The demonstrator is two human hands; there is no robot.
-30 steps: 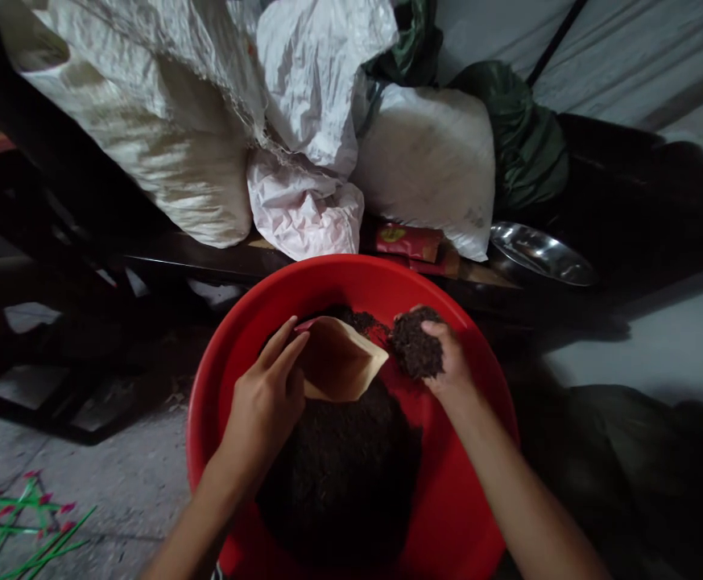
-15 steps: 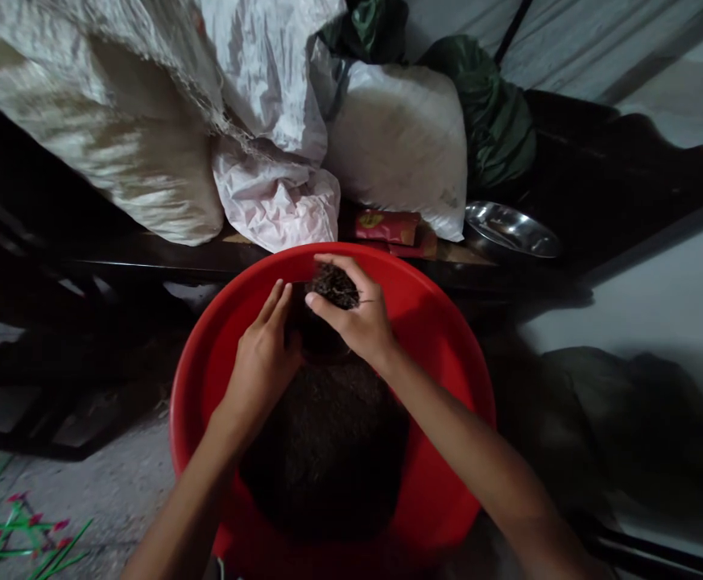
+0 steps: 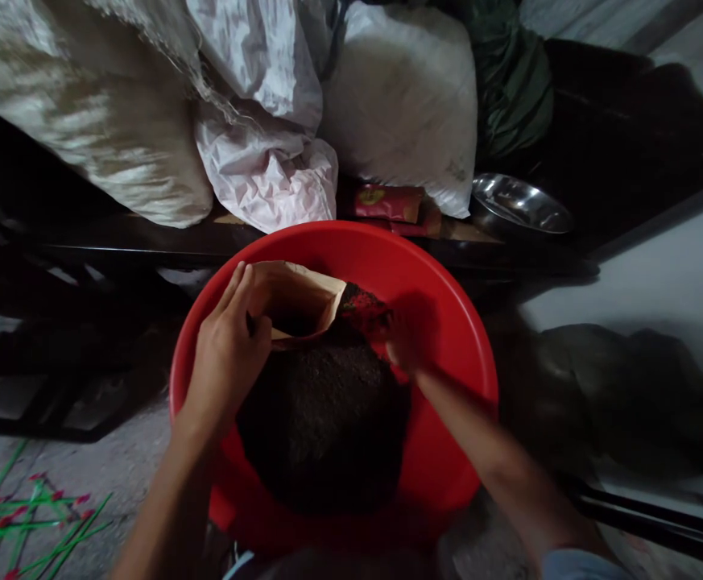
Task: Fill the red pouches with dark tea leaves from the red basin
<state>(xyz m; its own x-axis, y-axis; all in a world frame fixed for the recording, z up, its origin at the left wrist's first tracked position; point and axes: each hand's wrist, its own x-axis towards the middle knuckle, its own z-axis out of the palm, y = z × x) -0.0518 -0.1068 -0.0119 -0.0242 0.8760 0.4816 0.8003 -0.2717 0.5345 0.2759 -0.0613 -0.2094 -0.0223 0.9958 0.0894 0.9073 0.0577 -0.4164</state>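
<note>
My left hand [image 3: 229,329] grips the left rim of a brown paper bag [image 3: 320,302], fingers outside and thumb folded over. The bag stands with its mouth open inside a large red basin [image 3: 448,322], and its inside is dark. Beneath it, a heap of dark, loose, dry shreds [image 3: 327,411] covers the basin's bottom. My right hand [image 3: 398,342] is low in the basin, right of the bag, among the shreds at the heap's far edge. Motion and shadow blur its fingers, so their grip cannot be made out.
Behind the basin, a dark bench [image 3: 127,246] carries white sacks [image 3: 399,105], a green sack [image 3: 514,89], a red packet [image 3: 387,203] and a shiny metal bowl [image 3: 523,203]. Several green sticks with red tips [image 3: 31,515] lie on the floor at lower left.
My right hand, which held a clump of shreds over the bag, has come down right into the basin without that clump. My left hand has shifted left, and the bag's mouth now shows.
</note>
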